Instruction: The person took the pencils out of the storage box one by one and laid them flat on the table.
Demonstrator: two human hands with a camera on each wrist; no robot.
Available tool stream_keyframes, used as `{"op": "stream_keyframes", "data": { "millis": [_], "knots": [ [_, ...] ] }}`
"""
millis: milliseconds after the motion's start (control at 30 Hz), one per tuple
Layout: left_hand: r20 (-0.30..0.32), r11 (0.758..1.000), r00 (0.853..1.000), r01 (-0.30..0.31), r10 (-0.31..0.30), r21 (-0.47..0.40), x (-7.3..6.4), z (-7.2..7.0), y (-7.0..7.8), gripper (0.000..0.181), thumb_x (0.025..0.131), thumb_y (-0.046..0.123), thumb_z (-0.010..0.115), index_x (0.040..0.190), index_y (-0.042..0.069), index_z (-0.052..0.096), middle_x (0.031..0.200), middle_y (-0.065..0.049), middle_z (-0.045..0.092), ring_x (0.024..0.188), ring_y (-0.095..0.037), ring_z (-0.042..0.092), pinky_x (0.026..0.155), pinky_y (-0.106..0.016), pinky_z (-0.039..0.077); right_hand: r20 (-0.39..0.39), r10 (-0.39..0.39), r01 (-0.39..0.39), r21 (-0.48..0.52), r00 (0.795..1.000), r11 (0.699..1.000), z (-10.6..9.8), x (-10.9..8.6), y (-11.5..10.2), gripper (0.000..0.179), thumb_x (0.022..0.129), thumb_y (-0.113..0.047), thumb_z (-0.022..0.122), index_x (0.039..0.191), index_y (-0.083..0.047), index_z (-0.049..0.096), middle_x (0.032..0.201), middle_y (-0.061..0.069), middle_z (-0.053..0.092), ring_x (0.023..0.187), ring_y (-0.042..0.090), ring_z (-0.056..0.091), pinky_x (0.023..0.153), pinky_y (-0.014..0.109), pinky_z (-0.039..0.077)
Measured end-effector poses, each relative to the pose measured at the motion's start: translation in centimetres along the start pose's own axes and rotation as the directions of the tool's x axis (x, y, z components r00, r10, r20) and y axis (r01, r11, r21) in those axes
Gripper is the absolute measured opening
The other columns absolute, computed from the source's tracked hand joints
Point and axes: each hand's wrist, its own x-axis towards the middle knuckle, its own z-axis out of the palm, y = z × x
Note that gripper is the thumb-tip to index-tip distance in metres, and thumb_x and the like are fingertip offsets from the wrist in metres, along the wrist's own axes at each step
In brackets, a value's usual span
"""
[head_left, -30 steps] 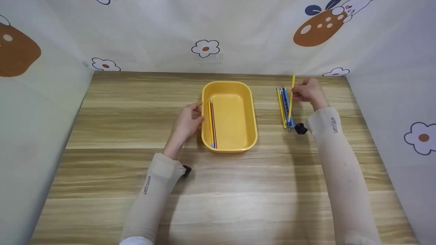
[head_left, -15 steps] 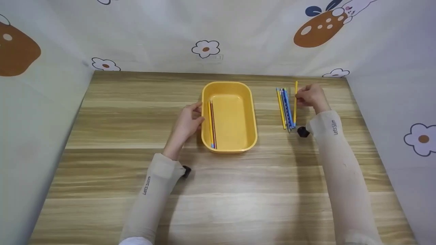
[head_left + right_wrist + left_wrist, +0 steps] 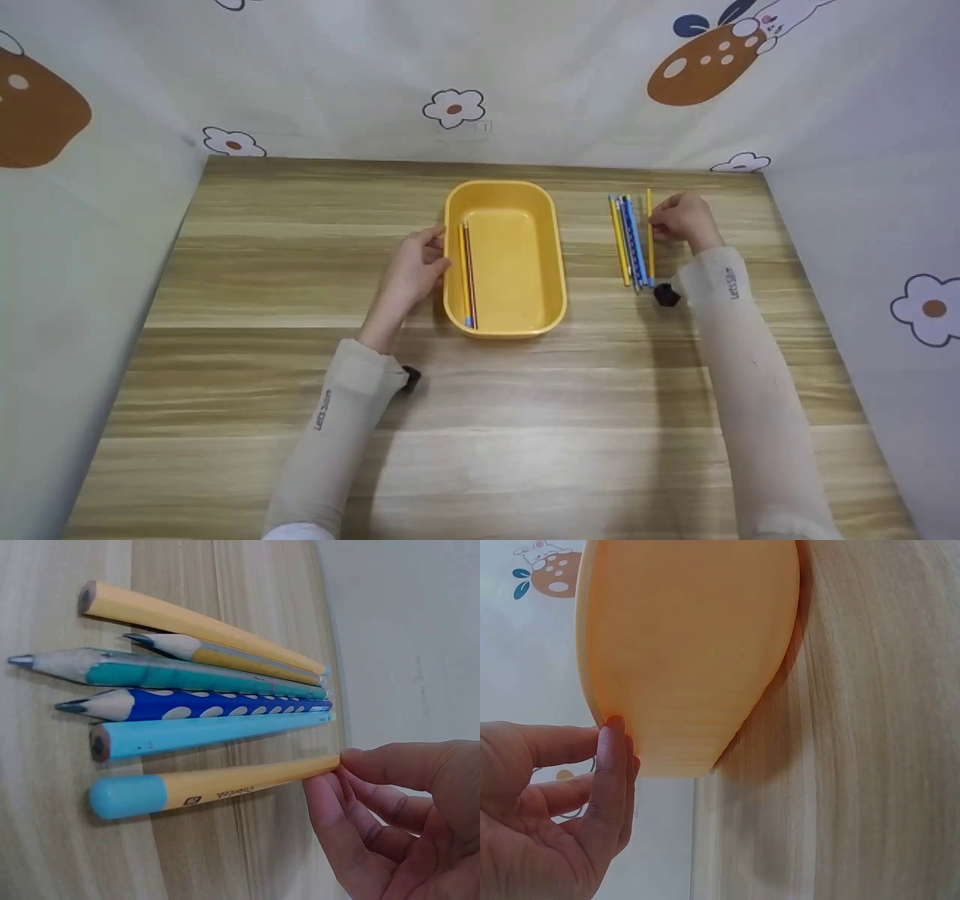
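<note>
My left hand (image 3: 414,262) is at the left side of the yellow box (image 3: 559,274). In the left wrist view, thumb and fingertips pinch its rim. Inside the box, along its left wall, lie a yellow pencil (image 3: 462,274) with a blue end and a dark red pencil (image 3: 470,277). My right hand (image 3: 684,217) pinches the far end of a yellow pencil (image 3: 225,784) with a rounded light-blue cap, which lies low beside the other pencils. Those include a light-blue pencil (image 3: 210,736), a spotted dark-blue pencil (image 3: 187,705), a teal pencil (image 3: 172,675) and an unsharpened yellow pencil (image 3: 172,613).
A wood-grain table (image 3: 495,435) carries everything. Pale patterned cloth (image 3: 360,82) stands along its back and both sides. Black wrist cameras (image 3: 666,295) sit on the sleeves. In the right wrist view, another sharpened yellow pencil (image 3: 232,658) lies within the group.
My right hand has brought the yellow pencil from above the group to its right side, lowering it and drawing it nearer. My left hand and the box have stayed put.
</note>
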Motion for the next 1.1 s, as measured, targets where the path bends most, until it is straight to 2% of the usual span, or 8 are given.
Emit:
{"op": "stream_keyframes", "data": {
  "millis": [200, 400, 633, 967, 1100],
  "knots": [
    [0.002, 1.000, 1.000, -0.013, 0.013, 0.011, -0.1, 0.0, -0.1, 0.056, 0.095, 0.002, 0.060, 0.149, 0.004, 0.044, 0.131, -0.018, 0.053, 0.106, -0.029, 0.066, 0.079, -0.041, 0.064, -0.016, 0.015, -0.015, -0.005, 1.000, 1.000, 0.6, 0.1, 0.2, 0.020, 0.095, -0.004, 0.062, 0.111, 0.006, 0.057, 0.083, 0.002, 0.058, 0.060, 0.004, 0.064, 0.065, 0.021, 0.061],
    [-0.005, 0.999, 1.000, -0.018, 0.019, 0.037, 0.0, -0.1, -0.1, 0.055, 0.095, 0.003, 0.060, 0.148, 0.004, 0.045, 0.130, -0.017, 0.054, 0.106, -0.028, 0.066, 0.077, -0.038, 0.064, -0.015, 0.007, -0.007, -0.039, 1.000, 0.999, 0.9, 0.0, 0.2, 0.022, 0.095, -0.004, 0.061, 0.114, 0.008, 0.059, 0.085, 0.005, 0.060, 0.062, 0.004, 0.064, 0.065, 0.019, 0.060],
    [-0.005, 0.999, 1.000, -0.023, 0.023, 0.029, 0.1, 0.0, -0.1, 0.055, 0.095, 0.002, 0.060, 0.148, 0.003, 0.045, 0.130, -0.018, 0.054, 0.107, -0.029, 0.066, 0.080, -0.041, 0.064, -0.004, 0.016, -0.016, -0.052, 1.000, 0.999, 1.2, 0.2, 0.2, 0.024, 0.096, -0.005, 0.060, 0.117, 0.008, 0.059, 0.090, 0.007, 0.060, 0.065, 0.005, 0.064, 0.066, 0.018, 0.060],
    [-0.001, 1.000, 1.000, -0.013, 0.013, 0.018, 0.1, 0.0, -0.2, 0.056, 0.096, 0.003, 0.059, 0.150, 0.003, 0.043, 0.131, -0.017, 0.053, 0.109, -0.028, 0.065, 0.079, -0.037, 0.063, -0.003, 0.022, -0.022, -0.039, 1.000, 0.999, 1.5, 0.5, 0.0, 0.024, 0.097, -0.008, 0.061, 0.117, 0.005, 0.060, 0.089, 0.005, 0.061, 0.067, 0.006, 0.064, 0.066, 0.018, 0.060],
    [-0.008, 0.999, 1.000, -0.028, 0.029, 0.019, 0.0, 0.0, -0.3, 0.055, 0.095, 0.001, 0.059, 0.149, 0.003, 0.044, 0.132, -0.018, 0.054, 0.112, -0.030, 0.065, 0.077, -0.036, 0.063, -0.005, -0.012, 0.012, -0.030, 1.000, 0.999, 1.7, 0.2, -0.2, 0.021, 0.096, -0.008, 0.063, 0.112, 0.006, 0.061, 0.083, 0.002, 0.063, 0.066, 0.006, 0.064, 0.065, 0.018, 0.060]
  ]
}}
